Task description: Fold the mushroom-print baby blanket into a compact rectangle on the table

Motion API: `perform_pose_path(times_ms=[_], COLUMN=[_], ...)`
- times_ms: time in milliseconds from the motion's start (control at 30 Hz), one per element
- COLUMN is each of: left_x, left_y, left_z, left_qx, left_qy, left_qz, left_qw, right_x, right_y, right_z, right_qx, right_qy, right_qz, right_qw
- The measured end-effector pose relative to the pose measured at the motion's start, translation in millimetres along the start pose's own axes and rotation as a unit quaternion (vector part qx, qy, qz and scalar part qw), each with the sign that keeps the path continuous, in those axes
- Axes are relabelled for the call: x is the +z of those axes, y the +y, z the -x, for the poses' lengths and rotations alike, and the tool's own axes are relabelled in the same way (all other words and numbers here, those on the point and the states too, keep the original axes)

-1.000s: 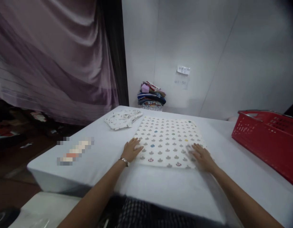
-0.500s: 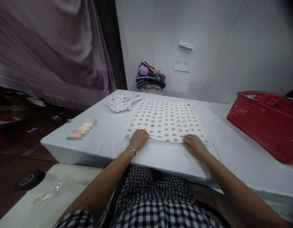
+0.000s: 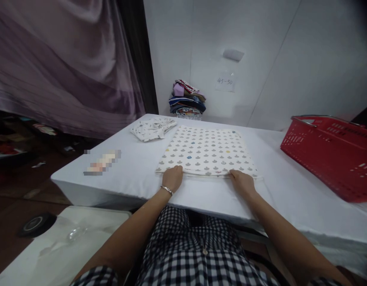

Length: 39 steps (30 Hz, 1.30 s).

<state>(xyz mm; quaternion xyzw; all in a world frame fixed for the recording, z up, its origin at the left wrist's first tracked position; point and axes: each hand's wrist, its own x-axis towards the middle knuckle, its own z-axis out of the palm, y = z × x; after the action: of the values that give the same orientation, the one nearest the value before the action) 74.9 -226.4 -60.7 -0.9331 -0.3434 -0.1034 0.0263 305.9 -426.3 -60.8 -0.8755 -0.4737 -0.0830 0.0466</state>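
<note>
A white cloth printed with grey, blue and yellow motifs lies spread flat on the white-covered table, its near edge towards me. My left hand pinches that edge near its left end, fingers closed over the fabric. Towards the right end, my right hand grips the same edge. Between my hands the edge is slightly raised, showing a layer beneath. The fingertips are partly hidden. Past the cloth's far left corner lies a crumpled white patterned cloth.
A red plastic basket stands on the table at right. Folded clothes are piled beyond the far edge, against the wall. A blurred-out item lies at left. Below it is a white surface with a black round object.
My fingers, which lay flat on the near edge, have closed on it. The edge between my hands has lifted a little.
</note>
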Motion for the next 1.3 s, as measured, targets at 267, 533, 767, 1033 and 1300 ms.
perform_pose_path(times_ms=[267,533,767,1033,1300], left_x=[5.4,9.3,2.3,-1.9,-19.4], left_y=[3,1,-6,-9,-18], left_z=[11,-1,1,-4,-10], left_qx=[0.077,0.116,0.168,0.182,0.15], left_qy=[0.017,0.029,0.014,0.002,-0.061], left_qz=[0.078,0.064,0.02,0.042,0.091], left_qw=[0.994,0.991,0.985,0.982,0.983], right_x=[17,23,16,19,36], right_y=[5,13,21,2,-45], right_z=[5,2,6,5,-17], right_qx=[-0.011,-0.166,-0.207,-0.252,-0.271], right_qy=[0.051,0.083,0.1,0.087,0.12], right_qz=[-0.101,-0.077,-0.062,-0.066,-0.07], right_qw=[0.994,0.98,0.971,0.962,0.953])
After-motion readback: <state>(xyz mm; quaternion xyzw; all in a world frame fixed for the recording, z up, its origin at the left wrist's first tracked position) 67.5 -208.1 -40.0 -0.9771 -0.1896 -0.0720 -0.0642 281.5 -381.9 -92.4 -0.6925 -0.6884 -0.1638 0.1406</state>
